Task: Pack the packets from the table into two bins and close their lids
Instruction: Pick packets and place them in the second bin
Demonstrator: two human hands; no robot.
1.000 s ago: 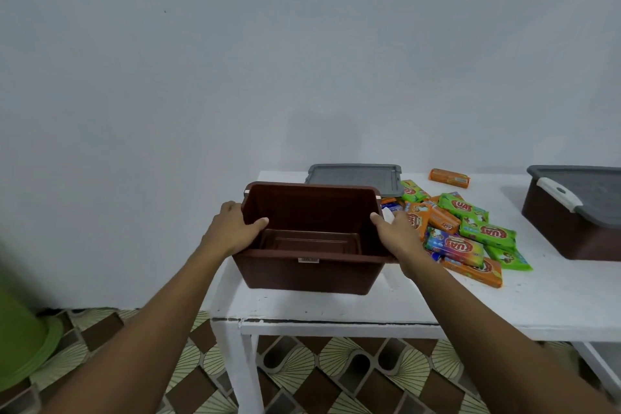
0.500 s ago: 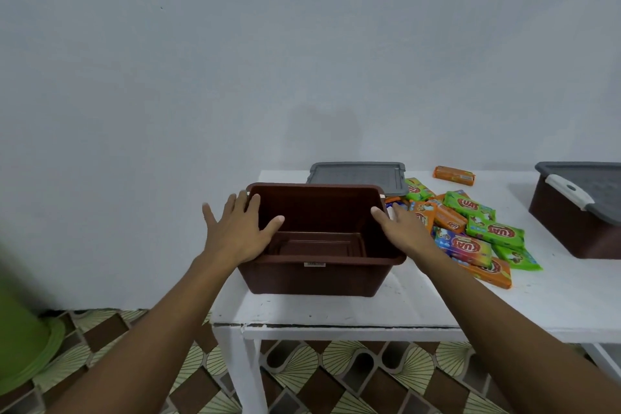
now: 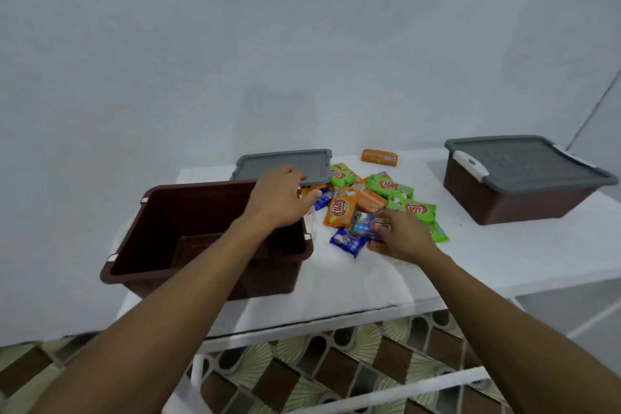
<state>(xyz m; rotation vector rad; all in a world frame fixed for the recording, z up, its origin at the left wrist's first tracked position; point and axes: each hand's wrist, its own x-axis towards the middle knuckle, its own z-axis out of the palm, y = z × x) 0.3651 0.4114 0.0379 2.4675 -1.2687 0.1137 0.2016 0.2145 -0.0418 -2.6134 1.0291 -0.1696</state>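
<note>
An empty brown bin (image 3: 141,245) stands open at the table's left end. Its grey lid (image 3: 268,163) lies flat behind it. A pile of green, orange and blue packets (image 3: 389,188) lies to the right of the bin. My left hand (image 3: 279,198) hovers over the bin's far right corner with relaxed fingers, its thumb close to the nearest packets. My right hand (image 3: 406,235) rests on the front of the pile, fingertips on a multicoloured packet (image 3: 364,225). A second brown bin (image 3: 510,205) with its grey lid on stands at the right.
One orange packet (image 3: 379,156) lies apart at the back of the white table (image 3: 369,279), near the wall. A blue packet (image 3: 347,242) sits at the pile's front. The table's front edge runs just below the bin; patterned floor tiles (image 3: 302,376) show beneath.
Both hands have let go of the open bin's rim and moved right to the packet pile. The view has shifted, and the bin now sits turned at an angle.
</note>
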